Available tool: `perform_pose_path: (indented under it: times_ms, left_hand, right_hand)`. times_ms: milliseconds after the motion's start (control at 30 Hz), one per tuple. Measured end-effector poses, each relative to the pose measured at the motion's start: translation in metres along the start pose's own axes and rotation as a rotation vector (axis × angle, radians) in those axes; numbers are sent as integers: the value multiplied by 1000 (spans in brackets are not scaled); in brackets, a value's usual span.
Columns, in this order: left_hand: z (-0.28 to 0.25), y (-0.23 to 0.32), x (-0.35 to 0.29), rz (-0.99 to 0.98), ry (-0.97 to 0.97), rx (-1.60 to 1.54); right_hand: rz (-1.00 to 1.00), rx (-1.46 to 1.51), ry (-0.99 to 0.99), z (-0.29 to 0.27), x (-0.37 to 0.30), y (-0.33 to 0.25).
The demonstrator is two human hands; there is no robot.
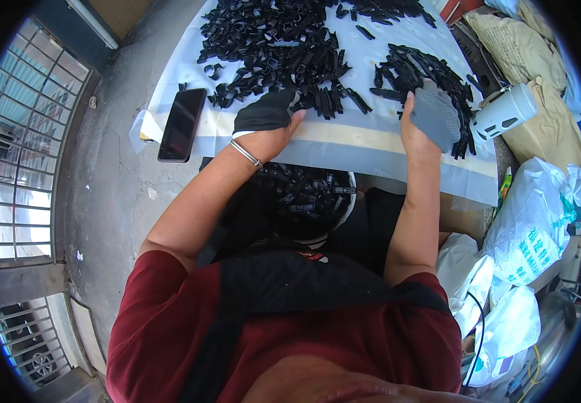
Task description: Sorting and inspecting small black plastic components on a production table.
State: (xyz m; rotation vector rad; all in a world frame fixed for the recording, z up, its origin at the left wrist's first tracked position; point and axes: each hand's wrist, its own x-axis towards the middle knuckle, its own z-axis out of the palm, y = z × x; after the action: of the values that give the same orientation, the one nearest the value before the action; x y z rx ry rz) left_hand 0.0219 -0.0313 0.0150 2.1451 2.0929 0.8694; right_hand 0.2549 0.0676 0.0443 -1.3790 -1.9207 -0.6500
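My left hand (265,119), in a black glove with bare fingertips, is at the near edge of a heap of small black plastic clips (263,54). Its fingers are curled towards the thumb, and whatever lies between them is hidden. Over to the right, my right hand (433,119) wears a grey dotted glove. It rests against a pile of long, narrow black plastic pieces (415,62), thumb and fingers apart. Several similar narrow pieces (329,101) lie between the hands. Below the table edge, a round tub (352,195) holds more black parts.
A dark phone (182,125) lies on the left of the sheet-covered table (364,138). A white cylindrical holder (507,111) stands at its right edge. White plastic bags (529,225) and brown sacks (549,124) crowd the right side. A barred window (18,148) is at left.
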Motion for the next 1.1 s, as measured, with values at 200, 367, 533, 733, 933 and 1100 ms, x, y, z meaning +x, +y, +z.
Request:
perform_pose_path:
  times_ms: [200,367,533,733,933,1100]
  left_hand:
    - [32,-10,13,58,48,177]
    - [34,-18,14,77,30,157]
    - [33,-27,8,139,50,226]
    - [24,-17,2,162,-18,120]
    - [-25,6,-7,128,-268,-365]
    - [-24,0,-14,19,-427,-684]
  right_hand:
    - [-201,163,-320,19,-10,-33]
    - [-205,140,-424,45,-12,-47]
    - [-133,134,-480,25,-15,-36]
    - [-84,687,-309,5,-36,-55]
    - [-362,1144,-512,-4,-45,-70]
    - [-371,1134,-691,-14,-43,-69]
